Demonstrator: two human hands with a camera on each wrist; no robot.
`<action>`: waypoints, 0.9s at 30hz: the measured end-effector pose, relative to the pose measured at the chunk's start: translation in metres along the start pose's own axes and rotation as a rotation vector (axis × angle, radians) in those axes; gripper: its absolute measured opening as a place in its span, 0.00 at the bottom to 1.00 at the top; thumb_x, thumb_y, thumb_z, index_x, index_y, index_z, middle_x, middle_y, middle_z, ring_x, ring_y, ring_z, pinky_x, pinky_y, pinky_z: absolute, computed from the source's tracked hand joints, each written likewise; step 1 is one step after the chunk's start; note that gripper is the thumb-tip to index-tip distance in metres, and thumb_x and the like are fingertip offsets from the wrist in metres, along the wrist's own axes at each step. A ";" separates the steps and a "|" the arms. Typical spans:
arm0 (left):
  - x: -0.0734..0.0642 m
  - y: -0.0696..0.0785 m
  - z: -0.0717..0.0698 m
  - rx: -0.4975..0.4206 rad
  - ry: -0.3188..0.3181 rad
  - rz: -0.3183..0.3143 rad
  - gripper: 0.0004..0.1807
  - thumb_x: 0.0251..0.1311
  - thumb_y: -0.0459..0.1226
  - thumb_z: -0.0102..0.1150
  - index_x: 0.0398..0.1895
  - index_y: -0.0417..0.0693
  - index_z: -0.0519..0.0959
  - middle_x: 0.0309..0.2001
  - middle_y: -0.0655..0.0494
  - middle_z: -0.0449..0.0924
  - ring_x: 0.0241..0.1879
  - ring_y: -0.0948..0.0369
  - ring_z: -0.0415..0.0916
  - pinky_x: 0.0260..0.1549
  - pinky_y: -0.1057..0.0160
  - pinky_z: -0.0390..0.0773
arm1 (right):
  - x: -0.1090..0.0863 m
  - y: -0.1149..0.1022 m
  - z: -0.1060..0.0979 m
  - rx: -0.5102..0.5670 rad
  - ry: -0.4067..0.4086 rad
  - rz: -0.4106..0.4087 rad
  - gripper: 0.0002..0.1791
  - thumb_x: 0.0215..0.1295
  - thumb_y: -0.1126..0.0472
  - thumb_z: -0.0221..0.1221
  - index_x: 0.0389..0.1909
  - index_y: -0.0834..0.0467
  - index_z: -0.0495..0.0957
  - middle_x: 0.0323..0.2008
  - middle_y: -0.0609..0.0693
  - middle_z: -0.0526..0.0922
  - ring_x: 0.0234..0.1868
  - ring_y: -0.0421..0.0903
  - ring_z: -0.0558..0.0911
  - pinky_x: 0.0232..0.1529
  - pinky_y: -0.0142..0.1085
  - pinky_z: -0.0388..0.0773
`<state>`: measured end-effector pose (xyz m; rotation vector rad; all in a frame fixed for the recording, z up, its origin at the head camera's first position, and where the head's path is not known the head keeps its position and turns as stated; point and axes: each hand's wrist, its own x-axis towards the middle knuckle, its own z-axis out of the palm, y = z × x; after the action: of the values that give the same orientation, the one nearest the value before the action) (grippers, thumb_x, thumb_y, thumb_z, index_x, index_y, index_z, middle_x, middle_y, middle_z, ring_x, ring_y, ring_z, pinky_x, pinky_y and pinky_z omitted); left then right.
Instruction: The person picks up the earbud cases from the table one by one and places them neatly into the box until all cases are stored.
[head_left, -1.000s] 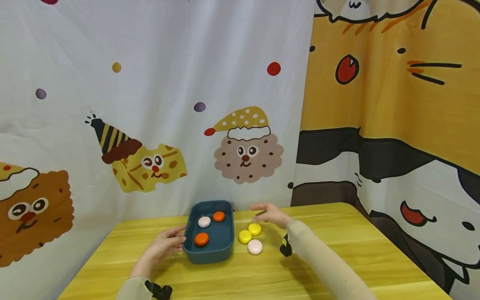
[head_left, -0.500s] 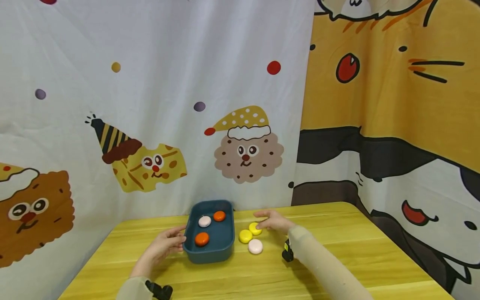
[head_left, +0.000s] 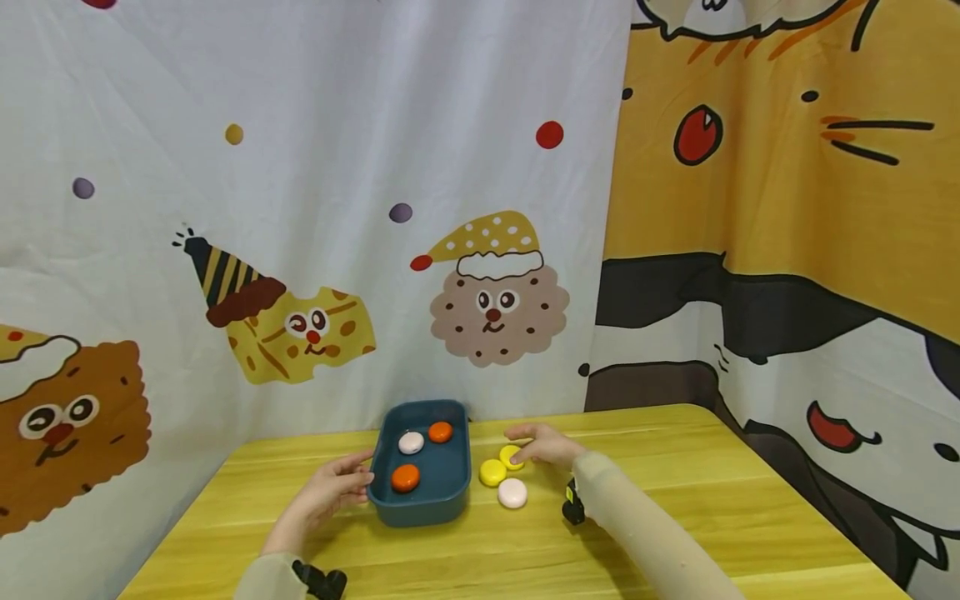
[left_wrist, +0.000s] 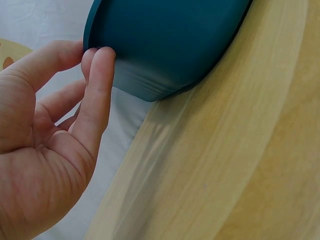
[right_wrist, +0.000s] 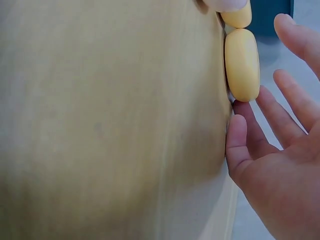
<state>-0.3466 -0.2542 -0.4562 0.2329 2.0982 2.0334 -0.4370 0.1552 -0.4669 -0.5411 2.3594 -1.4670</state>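
A blue rectangular box [head_left: 420, 515] stands on the table with two orange rounded discs [head_left: 406, 478] and one white rounded disc [head_left: 411, 442] inside. My left hand [head_left: 328, 493] touches the box's left side, fingertips right at the rim in the left wrist view. To the right of the box, two yellow rounded discs [head_left: 492, 473] sit side by side, with a pale pink disc [head_left: 513, 493] in front of them. My right hand [head_left: 551, 447] reaches over the farther yellow disc [right_wrist: 242, 65], a fingertip overlapping its edge in the head view. Its fingers are spread and relaxed.
The yellow wood-patterned table [head_left: 645, 483] has a rounded far right corner. Behind it hangs a white cloth [head_left: 315, 167] with cartoon prints, and a cat-patterned cloth [head_left: 750, 208] is at the right. A black wrist camera [head_left: 573, 504] sits at my right cuff.
My right hand has moved slightly down and right, so a fingertip now overlaps the farther yellow disc. The left hand and the box stay in place.
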 end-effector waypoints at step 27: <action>0.000 0.001 0.001 0.015 0.017 -0.014 0.33 0.66 0.29 0.55 0.72 0.32 0.55 0.41 0.47 0.71 0.31 0.59 0.76 0.40 0.56 0.82 | 0.007 0.002 0.005 -0.139 -0.025 -0.038 0.30 0.52 0.68 0.69 0.59 0.65 0.76 0.58 0.58 0.76 0.59 0.56 0.73 0.60 0.50 0.69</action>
<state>-0.3461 -0.2531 -0.4552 0.2040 2.1201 2.0194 -0.4409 0.1485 -0.4710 -0.6383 2.4573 -1.3102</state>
